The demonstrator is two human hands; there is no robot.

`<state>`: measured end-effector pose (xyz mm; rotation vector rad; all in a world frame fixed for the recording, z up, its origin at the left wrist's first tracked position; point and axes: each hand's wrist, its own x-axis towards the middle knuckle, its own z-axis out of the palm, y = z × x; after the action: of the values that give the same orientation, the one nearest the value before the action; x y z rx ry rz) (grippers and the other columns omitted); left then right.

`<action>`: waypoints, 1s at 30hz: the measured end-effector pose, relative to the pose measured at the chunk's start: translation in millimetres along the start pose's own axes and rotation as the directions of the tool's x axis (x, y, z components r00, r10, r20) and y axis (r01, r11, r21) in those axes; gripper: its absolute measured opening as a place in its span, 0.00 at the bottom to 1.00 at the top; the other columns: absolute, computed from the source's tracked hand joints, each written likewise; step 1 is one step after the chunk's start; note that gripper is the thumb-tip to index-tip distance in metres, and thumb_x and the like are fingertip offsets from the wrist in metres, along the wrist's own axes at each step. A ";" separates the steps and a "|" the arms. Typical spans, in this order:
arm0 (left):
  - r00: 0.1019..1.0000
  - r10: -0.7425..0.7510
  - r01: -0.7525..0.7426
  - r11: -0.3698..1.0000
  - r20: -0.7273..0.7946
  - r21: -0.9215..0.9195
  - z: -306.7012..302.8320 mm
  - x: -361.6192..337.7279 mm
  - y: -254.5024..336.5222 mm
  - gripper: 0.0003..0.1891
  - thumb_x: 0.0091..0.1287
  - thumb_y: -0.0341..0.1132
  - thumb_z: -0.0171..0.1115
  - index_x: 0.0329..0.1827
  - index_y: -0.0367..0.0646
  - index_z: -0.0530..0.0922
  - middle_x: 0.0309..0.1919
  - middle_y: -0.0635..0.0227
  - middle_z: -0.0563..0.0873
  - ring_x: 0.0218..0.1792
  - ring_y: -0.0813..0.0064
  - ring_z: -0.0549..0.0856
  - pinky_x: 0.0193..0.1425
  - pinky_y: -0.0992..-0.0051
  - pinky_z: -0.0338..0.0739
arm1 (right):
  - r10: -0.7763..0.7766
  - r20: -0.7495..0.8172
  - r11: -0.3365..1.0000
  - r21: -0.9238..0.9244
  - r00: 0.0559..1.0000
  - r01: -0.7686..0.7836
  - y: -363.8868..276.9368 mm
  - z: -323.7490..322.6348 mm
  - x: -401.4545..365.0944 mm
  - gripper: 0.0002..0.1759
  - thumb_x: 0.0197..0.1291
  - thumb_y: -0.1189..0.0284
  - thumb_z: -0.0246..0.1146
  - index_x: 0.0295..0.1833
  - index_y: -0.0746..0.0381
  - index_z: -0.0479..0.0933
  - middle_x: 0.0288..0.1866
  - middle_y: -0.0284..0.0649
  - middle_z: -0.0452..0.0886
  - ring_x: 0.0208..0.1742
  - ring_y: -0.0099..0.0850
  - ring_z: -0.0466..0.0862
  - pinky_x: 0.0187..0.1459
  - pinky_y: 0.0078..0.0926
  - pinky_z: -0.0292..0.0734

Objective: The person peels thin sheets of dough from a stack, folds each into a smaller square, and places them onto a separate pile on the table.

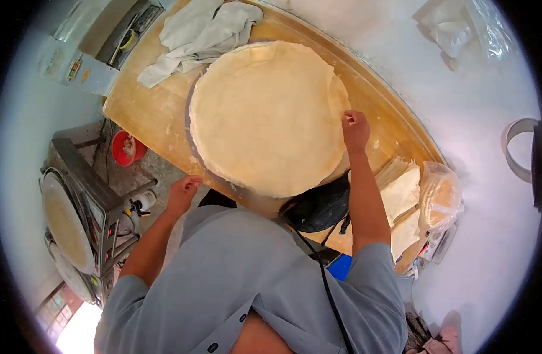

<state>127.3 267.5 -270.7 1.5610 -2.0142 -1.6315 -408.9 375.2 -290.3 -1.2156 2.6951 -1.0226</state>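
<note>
A large round dough sheet (265, 118), pale and thin with a slightly ragged rim, lies over a dark round board (189, 121) that shows only along its left edge. My right hand (356, 128) is at the dough's right rim, fingers curled in a pinch on the edge. Apart from the dough, my left hand (182, 194) hovers by the table's near edge at lower left. Its fingertips are drawn together; anything between them is too small to make out.
The wooden table (147, 109) bears a grey cloth (209, 35), a black bag (318, 206), folded dough sheets (400, 192) and a plastic bag of round flatbreads (441, 196). Left are a red bucket (128, 148) and a metal stand (85, 171) with round pans (67, 221).
</note>
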 end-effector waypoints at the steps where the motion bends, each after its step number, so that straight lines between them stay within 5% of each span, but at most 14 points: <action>1: 1.000 0.008 -0.008 1.000 0.002 0.013 0.4 0.7 0.7 0.12 0.72 0.32 0.60 0.53 0.36 0.82 0.43 0.65 0.89 0.44 0.77 0.85 0.51 0.76 0.79 | 0.006 0.009 1.000 -0.024 1.000 -0.006 -7.5 -4.4 -2.3 0.07 0.53 0.73 0.69 0.39 0.58 0.82 0.37 0.37 0.82 0.35 0.35 0.82 0.38 0.33 0.79; 9: 0.999 0.034 -0.034 0.999 0.012 -0.014 4.6 5.1 -6.3 0.12 0.72 0.31 0.60 0.54 0.36 0.82 0.43 0.64 0.90 0.43 0.77 0.85 0.50 0.77 0.79 | -0.066 -0.008 0.979 -0.193 0.998 0.063 -22.5 -2.9 -6.1 0.08 0.52 0.73 0.69 0.38 0.54 0.80 0.43 0.38 0.79 0.42 0.43 0.82 0.41 0.40 0.79; 15: 0.999 0.016 -0.014 0.999 0.037 -0.038 7.2 5.9 -8.3 0.13 0.73 0.32 0.59 0.55 0.35 0.81 0.45 0.65 0.89 0.45 0.77 0.84 0.53 0.77 0.78 | -0.006 0.068 0.950 -0.310 0.998 0.027 -15.9 1.5 -3.0 0.05 0.52 0.71 0.67 0.32 0.60 0.79 0.36 0.44 0.81 0.35 0.45 0.82 0.37 0.42 0.77; 21: 0.999 0.016 -0.014 0.999 0.050 -0.041 10.1 8.1 -4.3 0.12 0.73 0.31 0.60 0.54 0.34 0.81 0.45 0.64 0.89 0.46 0.76 0.84 0.55 0.76 0.78 | 0.265 0.396 0.950 -0.262 0.879 -0.169 -5.7 -10.1 13.7 0.11 0.52 0.67 0.71 0.31 0.62 0.79 0.29 0.43 0.83 0.28 0.42 0.81 0.32 0.39 0.77; 22: 0.998 0.018 -0.016 0.999 0.054 -0.028 10.4 9.0 -1.5 0.12 0.73 0.31 0.60 0.53 0.33 0.81 0.45 0.63 0.89 0.46 0.76 0.85 0.55 0.76 0.78 | 0.396 0.441 0.873 0.093 0.806 -0.480 -12.2 -11.2 14.0 0.12 0.52 0.68 0.72 0.30 0.63 0.77 0.26 0.41 0.80 0.27 0.37 0.80 0.29 0.35 0.75; 23: 0.998 0.018 -0.016 1.000 0.057 -0.025 10.8 9.5 -0.6 0.12 0.73 0.31 0.60 0.53 0.33 0.81 0.45 0.63 0.89 0.46 0.76 0.85 0.55 0.76 0.78 | 0.474 0.530 0.587 0.406 0.703 -0.701 -15.8 -12.0 13.1 0.14 0.52 0.69 0.73 0.28 0.65 0.76 0.22 0.39 0.78 0.25 0.33 0.79 0.26 0.32 0.72; 26: 0.997 0.034 -0.032 0.999 0.066 -0.030 10.2 11.9 0.7 0.11 0.73 0.30 0.60 0.53 0.33 0.81 0.45 0.63 0.89 0.46 0.76 0.85 0.56 0.76 0.78 | 0.369 0.693 0.613 0.319 0.619 -0.723 6.3 -10.2 16.3 0.10 0.55 0.74 0.72 0.31 0.63 0.75 0.27 0.32 0.76 0.23 0.25 0.73 0.26 0.24 0.69; 30: 0.997 0.063 -0.063 0.998 0.037 0.000 8.9 17.0 -0.1 0.11 0.72 0.32 0.60 0.52 0.37 0.83 0.42 0.64 0.90 0.42 0.77 0.85 0.50 0.76 0.79 | 0.403 0.645 0.696 0.245 0.649 -0.675 -15.2 -15.0 15.8 0.10 0.53 0.75 0.72 0.32 0.62 0.75 0.26 0.31 0.73 0.24 0.25 0.72 0.27 0.24 0.70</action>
<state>113.8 260.7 -282.6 1.4622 -2.0604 -1.6482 -413.8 365.6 -266.0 -0.4133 1.9680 -0.9431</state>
